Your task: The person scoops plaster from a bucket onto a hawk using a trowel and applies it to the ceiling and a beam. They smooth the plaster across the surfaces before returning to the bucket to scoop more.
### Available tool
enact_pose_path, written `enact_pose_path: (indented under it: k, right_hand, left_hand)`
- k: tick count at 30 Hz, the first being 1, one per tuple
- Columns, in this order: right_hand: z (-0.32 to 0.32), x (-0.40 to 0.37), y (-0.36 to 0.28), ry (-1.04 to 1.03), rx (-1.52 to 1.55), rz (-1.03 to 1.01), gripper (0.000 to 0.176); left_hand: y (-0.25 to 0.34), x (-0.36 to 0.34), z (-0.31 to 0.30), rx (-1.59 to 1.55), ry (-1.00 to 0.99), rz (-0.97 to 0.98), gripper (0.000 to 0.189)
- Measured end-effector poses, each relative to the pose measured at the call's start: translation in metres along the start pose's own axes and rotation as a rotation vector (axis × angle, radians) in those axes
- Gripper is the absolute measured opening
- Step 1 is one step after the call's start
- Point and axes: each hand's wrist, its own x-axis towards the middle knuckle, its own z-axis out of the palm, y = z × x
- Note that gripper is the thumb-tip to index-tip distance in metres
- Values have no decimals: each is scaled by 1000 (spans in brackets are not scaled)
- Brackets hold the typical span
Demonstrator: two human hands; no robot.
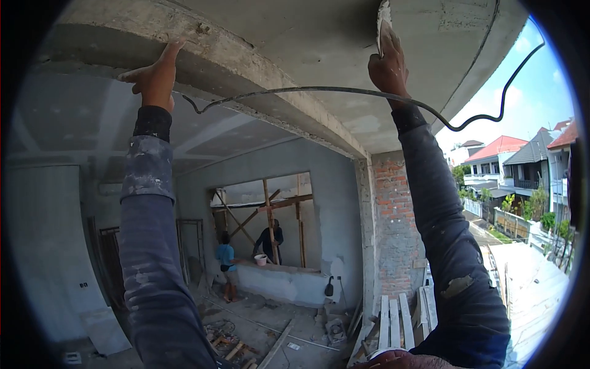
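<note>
Both my arms reach up to a grey plastered concrete ceiling [307,37]. My left hand [153,77] rests with fingers spread against the edge of a concrete beam [233,58]. My right hand [388,64] grips a plastering trowel [383,21] and presses its blade flat against the ceiling. A bent steel rod [344,92] hangs in a curve just below both hands, passing in front of my right wrist.
Two people [246,252] stand at a low wall by a wooden-braced opening, a pink bucket [261,259] beside them. Rubble and planks [393,320] litter the floor. A bare brick pillar [396,227] stands right; houses and a street lie beyond.
</note>
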Motion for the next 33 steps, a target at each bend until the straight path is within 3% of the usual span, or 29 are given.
enact_pose_path:
  k: [6, 10, 12, 13, 16, 17, 18, 21, 22, 23, 26, 28, 33]
  right_hand:
    - [74, -50, -61, -65, 31, -122, 72]
    - [63, -66, -61, -123, 104, -55, 65]
    - [46, -64, -52, -117, 0, -238, 67]
    - [31, -59, -53, -158, -138, -199, 62]
    - [2, -20, -26, 13, -301, -263, 60]
    - [-7, -3, -17, 101, -328, -284, 67]
    - [-16, 13, -10, 188, -353, -302, 74]
    - [-35, 64, 9, 364, -438, -275, 70]
    - [-37, 77, 13, 414, -455, -268, 68]
    - [-37, 85, 16, 374, -489, -221, 70]
    - [1, 79, -3, 386, -384, -156, 68]
    - [24, 47, -13, 220, -364, -168, 70]
    - [-11, -2, -20, -31, -222, -176, 70]
  left_hand:
    - [13, -17, -4, 10, 2, -58, 150]
    - [2, -3, -1, 37, -17, -63, 151]
    - [4, -2, 1, 37, -9, -39, 152]
    - [11, -15, 0, -3, -31, -14, 146]
    - [22, -32, -5, -65, -114, 21, 137]
    - [23, -34, -6, -84, -174, 26, 134]
    - [24, -36, -6, -88, -172, 29, 134]
    - [26, -36, -6, -127, -141, 10, 138]
    - [23, -32, -2, -83, -47, -31, 141]
    - [20, -27, 0, -38, 46, -73, 144]
    - [12, -17, 2, 28, 79, -102, 151]
    - [9, -14, 5, 21, 80, -72, 151]
    - [10, -17, 2, -25, 102, -36, 152]
